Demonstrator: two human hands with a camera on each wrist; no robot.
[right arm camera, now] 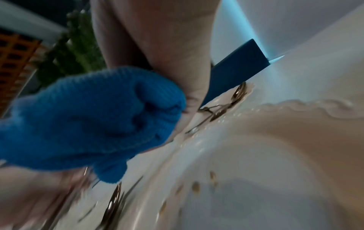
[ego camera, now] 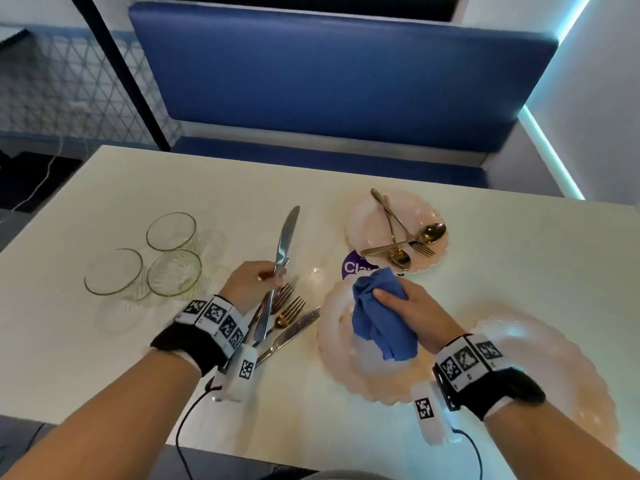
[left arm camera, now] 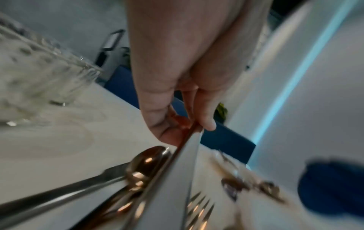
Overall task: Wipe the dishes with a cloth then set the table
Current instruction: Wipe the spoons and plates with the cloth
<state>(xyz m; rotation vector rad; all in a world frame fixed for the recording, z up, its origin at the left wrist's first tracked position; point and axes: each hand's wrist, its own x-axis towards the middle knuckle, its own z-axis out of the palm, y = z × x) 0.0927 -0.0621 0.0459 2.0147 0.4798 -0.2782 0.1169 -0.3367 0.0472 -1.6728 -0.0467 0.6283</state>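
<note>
My left hand (ego camera: 272,277) pinches a silver knife (ego camera: 284,237) near its middle, blade pointing up and away, lifted off the table. In the left wrist view the fingers (left arm camera: 206,123) clamp the knife (left arm camera: 177,179). My right hand (ego camera: 391,297) grips a bunched blue cloth (ego camera: 377,320) over a large pink scalloped plate (ego camera: 343,368). The right wrist view shows the cloth (right arm camera: 88,121) above that plate (right arm camera: 256,155), which carries brown specks. A second large pink plate (ego camera: 561,368) lies under my right wrist.
Gold forks (ego camera: 289,311) and another silver knife (ego camera: 294,332) lie beneath my left hand. A small pink plate (ego camera: 367,216) farther back holds gold spoons and a fork. Three clear glasses (ego camera: 171,232) stand at the left. A purple round sticker (ego camera: 351,266) and a blue bench (ego camera: 339,81) sit beyond.
</note>
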